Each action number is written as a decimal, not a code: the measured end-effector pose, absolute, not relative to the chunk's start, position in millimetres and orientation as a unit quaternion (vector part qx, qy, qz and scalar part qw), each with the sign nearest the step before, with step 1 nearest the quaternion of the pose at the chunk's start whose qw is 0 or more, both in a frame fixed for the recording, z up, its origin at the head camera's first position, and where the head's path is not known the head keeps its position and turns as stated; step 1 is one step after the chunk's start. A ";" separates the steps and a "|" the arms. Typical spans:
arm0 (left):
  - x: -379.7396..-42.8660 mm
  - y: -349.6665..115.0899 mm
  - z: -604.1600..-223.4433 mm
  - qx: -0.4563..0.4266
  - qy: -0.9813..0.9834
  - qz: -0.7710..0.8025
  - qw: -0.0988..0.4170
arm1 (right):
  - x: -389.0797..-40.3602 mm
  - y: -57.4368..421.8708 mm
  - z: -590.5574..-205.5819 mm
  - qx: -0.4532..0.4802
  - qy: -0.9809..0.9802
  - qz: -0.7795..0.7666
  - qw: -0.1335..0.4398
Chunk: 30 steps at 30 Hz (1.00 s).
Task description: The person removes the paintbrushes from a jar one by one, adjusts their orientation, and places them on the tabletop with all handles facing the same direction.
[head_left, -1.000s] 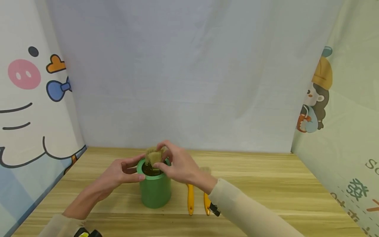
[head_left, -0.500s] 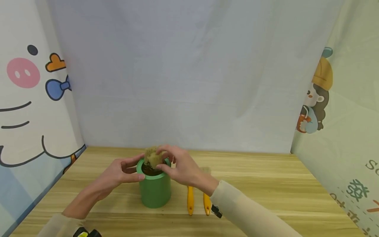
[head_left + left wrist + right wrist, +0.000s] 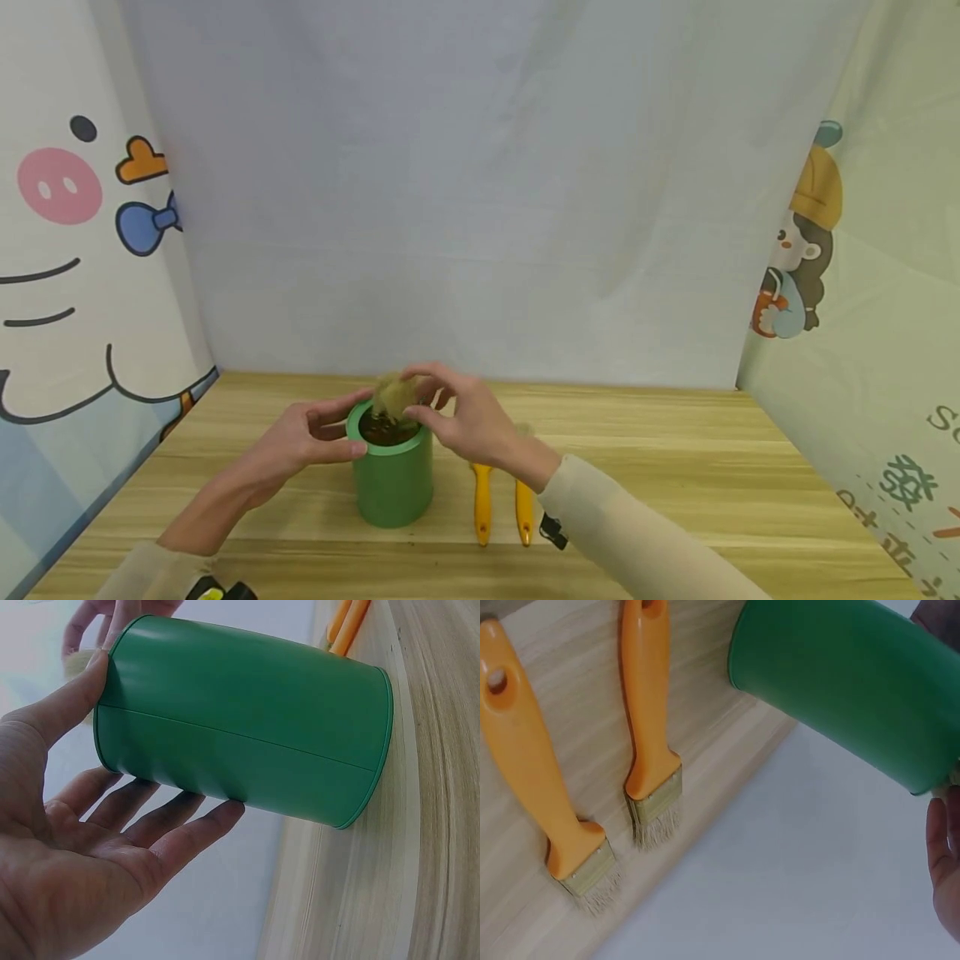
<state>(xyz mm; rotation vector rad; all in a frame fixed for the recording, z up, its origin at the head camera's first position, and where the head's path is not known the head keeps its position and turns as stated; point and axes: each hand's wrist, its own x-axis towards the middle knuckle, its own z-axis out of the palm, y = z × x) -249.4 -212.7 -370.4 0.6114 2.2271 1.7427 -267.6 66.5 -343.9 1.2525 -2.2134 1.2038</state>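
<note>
A green cylindrical canister (image 3: 393, 483) stands upright on the table, with a dark brown inside showing at its mouth. My left hand (image 3: 315, 433) holds it from the left, thumb at the near rim and fingers against its side; the left wrist view shows those fingertips (image 3: 225, 814) on the wall. Over the canister's mouth, my right hand (image 3: 468, 417) pinches a tan, fuzzy clump (image 3: 393, 396) between thumb and fingers. The clump's lower end overlaps the opening. In the right wrist view, only part of the right hand (image 3: 946, 862) shows at the edge, beside the rim.
Two paintbrushes with yellow-orange handles, a left one (image 3: 483, 504) and a right one (image 3: 524, 512), lie on the wooden table (image 3: 660, 483) right of the canister. My right forearm passes over their bristle ends. A pale curtain (image 3: 480, 192) hangs behind the table; printed cloths flank it.
My right hand has shifted slightly right with the tan clump, which has turned and changed shape, so more of the canister's brown inside shows. The left hand and canister have stayed in place.
</note>
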 end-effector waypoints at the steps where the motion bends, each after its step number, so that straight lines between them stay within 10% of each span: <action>1: -249.6 -212.7 -370.6 0.210 0.764 0.597 0.124 | -268.1 67.6 -342.3 0.439 -0.774 0.427 0.164; 30: -250.7 -210.5 -370.1 0.208 0.765 0.597 0.123 | -269.1 85.7 -272.4 0.440 -0.701 0.522 0.204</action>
